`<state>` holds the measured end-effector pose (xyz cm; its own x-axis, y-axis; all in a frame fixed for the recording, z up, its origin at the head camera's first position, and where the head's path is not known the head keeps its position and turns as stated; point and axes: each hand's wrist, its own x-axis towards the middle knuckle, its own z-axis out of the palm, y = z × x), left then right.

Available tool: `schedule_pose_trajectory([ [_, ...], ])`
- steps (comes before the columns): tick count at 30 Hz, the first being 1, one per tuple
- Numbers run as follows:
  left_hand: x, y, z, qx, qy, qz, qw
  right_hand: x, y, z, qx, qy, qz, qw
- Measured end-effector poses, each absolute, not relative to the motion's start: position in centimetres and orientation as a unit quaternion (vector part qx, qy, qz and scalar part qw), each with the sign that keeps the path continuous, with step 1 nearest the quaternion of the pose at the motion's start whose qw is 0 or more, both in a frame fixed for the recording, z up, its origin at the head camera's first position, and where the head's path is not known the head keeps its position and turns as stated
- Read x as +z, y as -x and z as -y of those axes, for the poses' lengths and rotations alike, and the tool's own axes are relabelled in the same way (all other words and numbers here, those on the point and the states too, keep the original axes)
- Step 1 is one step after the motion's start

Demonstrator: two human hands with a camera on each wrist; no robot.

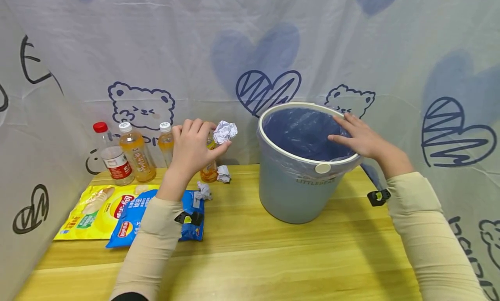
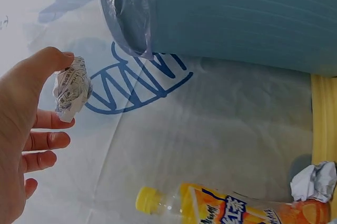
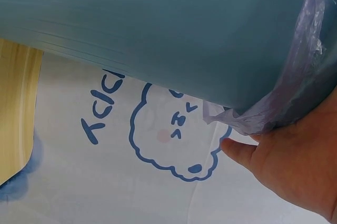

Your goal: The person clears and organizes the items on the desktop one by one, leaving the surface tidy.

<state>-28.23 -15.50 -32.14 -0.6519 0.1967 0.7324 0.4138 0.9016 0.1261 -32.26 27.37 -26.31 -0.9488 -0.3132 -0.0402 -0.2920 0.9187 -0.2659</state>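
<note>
Left hand (image 1: 191, 147) pinches paper ball (image 1: 225, 132); bottles (image 1: 137, 157) behind, bin (image 1: 297, 196) near.

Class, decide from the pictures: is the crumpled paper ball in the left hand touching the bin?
Apart. The head view shows the paper ball, pinched by the left hand, with backdrop plainly visible between it and the bin.

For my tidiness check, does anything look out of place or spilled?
Two crumpled paper balls lie loose outside the trash bin, one by the blue chip bag, which looks untidy beside a bin. No spill is visible.
</note>
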Motion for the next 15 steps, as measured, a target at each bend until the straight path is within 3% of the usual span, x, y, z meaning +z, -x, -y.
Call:
schedule_pose_trajectory([
  [15,-29.6,29.3,13.1,-0.142,0.193,0.897,0.372,-26.2,32.1,-27.4,-0.130,0.155,-0.979,0.037],
])
